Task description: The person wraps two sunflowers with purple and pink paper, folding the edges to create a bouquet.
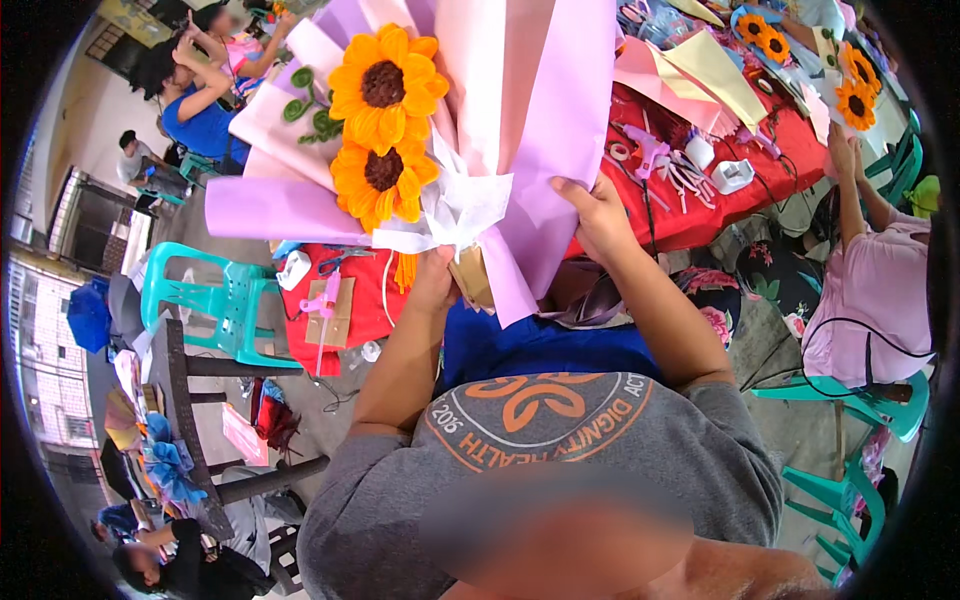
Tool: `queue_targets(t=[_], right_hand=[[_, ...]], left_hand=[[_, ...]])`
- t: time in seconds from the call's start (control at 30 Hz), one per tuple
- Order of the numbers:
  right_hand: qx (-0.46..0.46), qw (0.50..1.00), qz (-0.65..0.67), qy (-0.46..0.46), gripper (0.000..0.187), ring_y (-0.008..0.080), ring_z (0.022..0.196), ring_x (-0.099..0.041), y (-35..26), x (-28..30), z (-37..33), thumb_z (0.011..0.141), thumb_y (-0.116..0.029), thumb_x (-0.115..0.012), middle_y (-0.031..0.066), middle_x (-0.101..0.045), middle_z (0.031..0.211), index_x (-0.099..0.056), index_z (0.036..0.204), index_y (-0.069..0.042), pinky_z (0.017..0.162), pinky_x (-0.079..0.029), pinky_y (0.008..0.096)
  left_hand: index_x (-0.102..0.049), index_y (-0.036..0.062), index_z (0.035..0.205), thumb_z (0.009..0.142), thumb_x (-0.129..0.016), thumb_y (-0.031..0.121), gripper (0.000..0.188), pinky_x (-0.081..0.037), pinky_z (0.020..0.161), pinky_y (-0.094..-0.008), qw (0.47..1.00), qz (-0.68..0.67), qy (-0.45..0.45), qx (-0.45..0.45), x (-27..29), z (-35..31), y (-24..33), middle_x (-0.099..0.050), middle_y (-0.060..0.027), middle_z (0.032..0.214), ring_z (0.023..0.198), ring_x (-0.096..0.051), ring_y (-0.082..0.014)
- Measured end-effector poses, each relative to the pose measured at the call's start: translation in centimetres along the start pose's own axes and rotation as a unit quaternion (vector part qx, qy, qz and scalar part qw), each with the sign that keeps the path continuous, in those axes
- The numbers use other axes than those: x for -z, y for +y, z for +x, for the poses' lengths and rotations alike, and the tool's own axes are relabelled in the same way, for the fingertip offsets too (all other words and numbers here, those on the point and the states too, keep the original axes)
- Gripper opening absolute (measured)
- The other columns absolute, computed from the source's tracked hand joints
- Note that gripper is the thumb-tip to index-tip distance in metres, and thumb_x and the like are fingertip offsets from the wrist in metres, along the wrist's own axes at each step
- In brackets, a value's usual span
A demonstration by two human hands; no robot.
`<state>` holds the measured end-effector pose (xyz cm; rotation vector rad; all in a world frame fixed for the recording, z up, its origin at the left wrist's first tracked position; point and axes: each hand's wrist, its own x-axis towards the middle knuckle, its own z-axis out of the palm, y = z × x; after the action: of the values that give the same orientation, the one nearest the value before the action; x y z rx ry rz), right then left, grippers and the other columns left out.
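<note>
In front of me I hold up a bouquet wrapped in lilac and pale pink paper (560, 110). Two orange artificial sunflowers (383, 85) with brown centres sit on its left side, one above the other, beside curled green leaves (318, 112). A white ribbon (460, 210) gathers the paper near the base. My left hand (434, 282) is closed around the wrapped stem end just below that ribbon; its fingers are partly hidden. My right hand (600, 222) pinches the right edge of the lilac paper, thumb on the near face and fingers behind.
A red-covered table (690, 222) holds a pink glue gun (645, 150), paper sheets and more sunflowers. Another pink glue gun (322, 300) lies on cardboard at left. Green plastic chairs (160, 290) stand around. A person in pink (875, 290) works at right; other people are at left.
</note>
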<state>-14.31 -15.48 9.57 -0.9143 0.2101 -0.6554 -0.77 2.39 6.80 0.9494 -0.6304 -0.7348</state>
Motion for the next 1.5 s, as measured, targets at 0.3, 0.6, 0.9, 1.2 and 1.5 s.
queue_targets(t=[0.3, 0.6, 0.9, 1.2, 1.5], right_hand=[[0.024, 0.999, 0.034, -0.001, 0.025, 0.0126, 0.090, -0.055, 0.8, -1.1, -1.1, 0.082, -0.010, -0.058, 0.0045, -0.060, 0.098, -0.056, 0.105, -0.002, 0.081, -0.042, 0.0284], [0.026, 0.998, 0.054, 0.002, 0.027, 0.0132, 0.092, -0.055, 0.9, -0.5, -1.5, 0.080, -0.009, -0.060, 0.0046, -0.060, 0.100, -0.055, 0.106, -0.002, 0.082, -0.041, 0.0279], [0.093, 0.993, 0.072, 0.013, 0.032, 0.0164, 0.089, -0.059, -5.1, 0.3, 1.0, 0.079, -0.004, -0.059, 0.0078, -0.060, 0.100, -0.050, 0.110, -0.001, 0.081, -0.046, 0.0305], [0.141, 0.984, 0.103, 0.043, 0.023, 0.0130, 0.082, -0.060, -4.3, 0.9, 1.8, 0.079, 0.003, -0.056, 0.0063, -0.063, 0.094, -0.058, 0.101, -0.002, 0.077, -0.047, 0.0275], [0.152, 0.986, 0.052, 0.045, 0.032, 0.0123, 0.088, -0.057, -3.3, 0.0, 1.0, 0.077, 0.001, -0.059, 0.0053, -0.061, 0.098, -0.052, 0.108, -0.002, 0.079, -0.045, 0.0273]], left_hand=[[-0.034, 0.0056, 0.129, 0.078, -0.063, 0.025, 0.062, -0.043, 0.089, -0.0343, 0.999, -0.012, 0.037, 0.030, -0.8, 0.0, 0.6, -0.048, -0.0063, 0.119, 0.107, -0.050, -0.0193], [-0.036, 0.0046, 0.128, 0.076, -0.059, 0.007, 0.056, -0.039, 0.092, -0.0334, 0.999, 0.014, 0.042, -0.011, -0.8, -0.3, -0.3, -0.047, -0.0052, 0.121, 0.109, -0.048, -0.0198], [-0.037, 0.0063, 0.129, 0.075, -0.060, 0.007, 0.058, -0.038, 0.094, -0.0339, 0.999, 0.050, -0.016, 0.013, 1.3, -0.3, -0.1, -0.047, -0.0044, 0.122, 0.111, -0.047, -0.0186], [-0.041, 0.0048, 0.125, 0.071, -0.061, 0.001, 0.058, -0.039, 0.093, -0.0321, 0.998, 0.004, 0.015, 0.061, 0.9, -0.4, -0.2, -0.050, -0.0048, 0.119, 0.109, -0.049, -0.0182], [-0.043, 0.0044, 0.123, 0.070, -0.061, 0.000, 0.055, -0.040, 0.088, -0.0297, 0.997, 0.050, 0.043, 0.038, 0.6, -0.4, -1.1, -0.053, -0.0036, 0.111, 0.102, -0.052, -0.0156]])
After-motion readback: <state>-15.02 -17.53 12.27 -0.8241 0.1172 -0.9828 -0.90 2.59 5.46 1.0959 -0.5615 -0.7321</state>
